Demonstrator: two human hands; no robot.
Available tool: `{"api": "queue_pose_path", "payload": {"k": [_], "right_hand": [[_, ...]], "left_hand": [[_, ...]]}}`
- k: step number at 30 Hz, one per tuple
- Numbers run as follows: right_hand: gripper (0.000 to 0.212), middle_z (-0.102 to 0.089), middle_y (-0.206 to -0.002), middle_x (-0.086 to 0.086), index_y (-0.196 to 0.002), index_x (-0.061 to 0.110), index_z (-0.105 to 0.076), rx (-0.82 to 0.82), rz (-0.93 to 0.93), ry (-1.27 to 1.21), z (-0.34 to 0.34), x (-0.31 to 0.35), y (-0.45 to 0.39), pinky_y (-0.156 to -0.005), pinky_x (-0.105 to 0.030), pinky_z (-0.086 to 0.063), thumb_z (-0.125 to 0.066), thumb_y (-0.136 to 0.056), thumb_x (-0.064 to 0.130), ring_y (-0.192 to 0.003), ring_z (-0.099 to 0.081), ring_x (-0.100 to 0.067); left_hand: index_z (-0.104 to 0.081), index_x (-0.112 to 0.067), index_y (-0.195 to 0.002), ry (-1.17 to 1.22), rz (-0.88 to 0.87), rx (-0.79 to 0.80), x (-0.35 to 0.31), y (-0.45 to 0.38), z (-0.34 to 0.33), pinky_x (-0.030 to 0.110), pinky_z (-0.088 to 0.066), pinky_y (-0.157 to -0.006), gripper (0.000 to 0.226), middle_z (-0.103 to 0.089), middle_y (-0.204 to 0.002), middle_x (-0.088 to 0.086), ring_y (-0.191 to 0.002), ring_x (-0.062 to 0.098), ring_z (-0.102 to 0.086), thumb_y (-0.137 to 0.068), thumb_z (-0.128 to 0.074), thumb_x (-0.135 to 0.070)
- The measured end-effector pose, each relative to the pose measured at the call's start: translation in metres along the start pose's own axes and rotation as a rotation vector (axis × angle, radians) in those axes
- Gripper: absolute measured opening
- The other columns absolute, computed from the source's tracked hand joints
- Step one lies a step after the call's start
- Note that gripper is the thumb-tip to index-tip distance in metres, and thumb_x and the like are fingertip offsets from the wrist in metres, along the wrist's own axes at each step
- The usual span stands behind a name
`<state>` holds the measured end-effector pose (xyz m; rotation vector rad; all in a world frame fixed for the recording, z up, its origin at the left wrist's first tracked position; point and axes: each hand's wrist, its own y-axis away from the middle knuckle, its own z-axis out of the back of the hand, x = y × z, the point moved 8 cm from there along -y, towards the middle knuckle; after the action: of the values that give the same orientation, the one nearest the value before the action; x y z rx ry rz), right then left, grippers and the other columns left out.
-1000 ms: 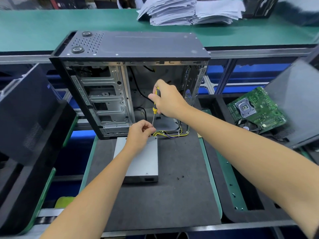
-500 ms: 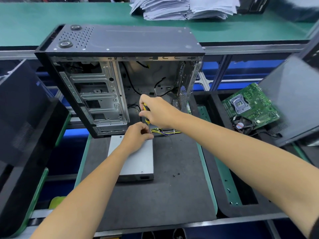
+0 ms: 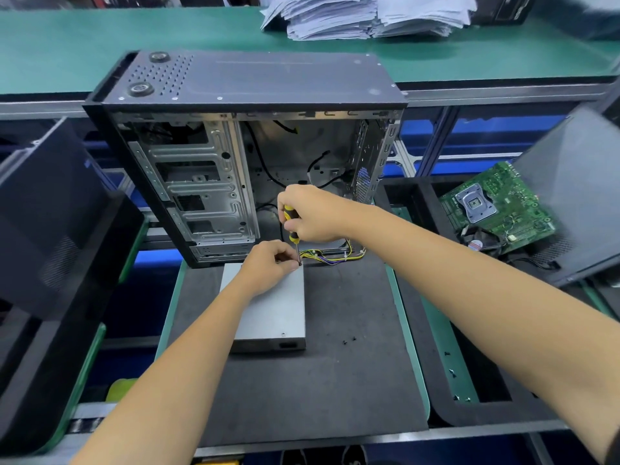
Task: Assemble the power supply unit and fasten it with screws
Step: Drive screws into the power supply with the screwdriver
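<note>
A grey metal power supply unit [image 3: 275, 310] lies flat on the dark foam mat [image 3: 335, 391], in front of the open black computer case [image 3: 255, 156]. Yellow and black cables [image 3: 335, 256] run from its far end into the case. My right hand [image 3: 312, 213] grips a yellow-and-black screwdriver [image 3: 291, 226] held upright, its tip down at the unit's far right corner. My left hand [image 3: 268, 263] pinches a small dark screw [image 3: 299, 263] right at that tip, fingers resting on the unit's top.
Loose black screws [image 3: 349, 340] lie on the mat right of the unit. A green motherboard [image 3: 496, 206] with a fan sits in a black tray at right. Black case panels lean at left [image 3: 50, 229] and right [image 3: 570, 196]. Paper stacks [image 3: 362, 15] rest on the green belt behind.
My right hand has lowered the screwdriver from inside the case down to the unit's far corner, meeting my left hand's pinched fingers. My left hand stayed on the unit.
</note>
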<state>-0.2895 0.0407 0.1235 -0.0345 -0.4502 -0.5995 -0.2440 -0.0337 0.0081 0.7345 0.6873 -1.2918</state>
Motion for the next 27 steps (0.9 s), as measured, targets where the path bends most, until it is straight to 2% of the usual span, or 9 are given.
{"api": "queue_pose_path", "payload": {"k": [4, 8, 10, 13, 15, 17, 21, 25, 27], "right_hand": [[0.023, -0.046, -0.07, 0.005, -0.068, 0.019, -0.05, -0.052, 0.01, 0.181, 0.008, 0.005, -0.004, -0.048, -0.026, -0.03, -0.065, -0.085, 0.025, -0.071, -0.052, -0.021], [0.04, -0.032, -0.063, 0.001, -0.065, 0.015, -0.031, -0.131, -0.004, 0.415, 0.007, 0.013, -0.003, -0.045, -0.027, -0.021, -0.05, -0.095, 0.033, -0.052, -0.034, -0.016], [0.033, -0.039, -0.069, -0.001, -0.07, 0.014, -0.037, -0.069, -0.015, 0.383, 0.003, 0.01, -0.005, -0.049, -0.03, -0.031, -0.05, -0.094, 0.033, -0.06, -0.044, -0.021], [0.005, -0.045, -0.087, 0.002, -0.09, 0.015, -0.05, 0.103, 0.019, 0.191, -0.006, 0.012, -0.004, -0.062, -0.032, -0.041, -0.054, -0.089, 0.018, -0.084, -0.051, -0.023], [0.004, -0.047, -0.083, 0.005, -0.09, 0.015, -0.054, 0.085, 0.018, 0.19, -0.005, 0.012, -0.004, -0.056, -0.029, -0.036, -0.056, -0.088, 0.012, -0.085, -0.052, -0.023], [0.012, -0.049, -0.086, -0.004, -0.083, 0.011, -0.051, 0.006, -0.017, 0.259, 0.0, 0.009, -0.004, -0.057, -0.031, -0.035, -0.058, -0.09, 0.018, -0.081, -0.053, -0.027], [0.031, -0.044, -0.074, -0.004, -0.071, 0.012, -0.039, -0.055, -0.104, 0.301, 0.005, 0.0, 0.0, -0.055, -0.03, -0.035, -0.055, -0.092, 0.027, -0.074, -0.051, -0.031], [0.007, -0.053, -0.096, -0.003, -0.09, 0.014, -0.053, 0.078, -0.07, 0.231, -0.001, 0.004, 0.004, -0.063, -0.03, -0.038, -0.058, -0.085, 0.015, -0.085, -0.05, -0.022], [0.014, -0.052, -0.097, 0.0, -0.094, 0.016, -0.054, 0.099, -0.074, 0.142, 0.0, 0.004, 0.006, -0.065, -0.029, -0.04, -0.057, -0.083, 0.007, -0.089, -0.05, -0.019]], "left_hand": [[-0.068, -0.026, -0.073, 0.019, 0.005, -0.025, 0.001, 0.002, 0.0, 0.024, -0.045, -0.074, 0.02, -0.068, -0.086, -0.005, -0.076, 0.006, -0.058, -0.082, -0.071, -0.008], [-0.069, -0.024, -0.074, 0.02, 0.001, -0.03, 0.002, 0.003, -0.001, 0.02, -0.044, -0.073, 0.017, -0.067, -0.084, -0.009, -0.076, 0.003, -0.058, -0.081, -0.071, -0.008], [-0.07, -0.021, -0.075, 0.02, 0.011, -0.047, 0.003, 0.003, -0.001, 0.024, -0.045, -0.075, 0.013, -0.068, -0.086, -0.007, -0.079, 0.009, -0.06, -0.081, -0.07, -0.009], [-0.069, -0.019, -0.076, 0.008, 0.004, -0.05, 0.003, 0.003, -0.003, 0.022, -0.043, -0.071, 0.012, -0.067, -0.085, -0.005, -0.076, 0.009, -0.059, -0.081, -0.068, -0.008], [-0.068, -0.018, -0.079, -0.001, -0.003, -0.048, 0.002, 0.003, -0.004, 0.012, -0.04, -0.064, 0.011, -0.065, -0.08, -0.01, -0.073, 0.006, -0.056, -0.08, -0.066, -0.007], [-0.065, -0.021, -0.08, -0.021, 0.0, -0.048, 0.004, 0.003, -0.005, 0.008, -0.037, -0.06, 0.012, -0.062, -0.077, -0.012, -0.072, 0.006, -0.055, -0.08, -0.065, -0.009], [-0.06, -0.031, -0.079, -0.066, -0.008, -0.027, 0.005, 0.003, -0.007, 0.019, -0.037, -0.064, 0.017, -0.062, -0.081, -0.015, -0.076, 0.005, -0.053, -0.078, -0.069, -0.017], [-0.054, -0.034, -0.077, -0.127, 0.016, -0.031, 0.008, 0.005, -0.009, 0.019, -0.034, -0.061, 0.025, -0.059, -0.08, -0.016, -0.075, -0.003, -0.051, -0.072, -0.077, -0.043], [-0.05, -0.036, -0.076, -0.154, 0.008, -0.034, 0.008, 0.005, -0.01, 0.019, -0.034, -0.06, 0.028, -0.059, -0.08, -0.014, -0.075, -0.003, -0.05, -0.071, -0.076, -0.045]]}}
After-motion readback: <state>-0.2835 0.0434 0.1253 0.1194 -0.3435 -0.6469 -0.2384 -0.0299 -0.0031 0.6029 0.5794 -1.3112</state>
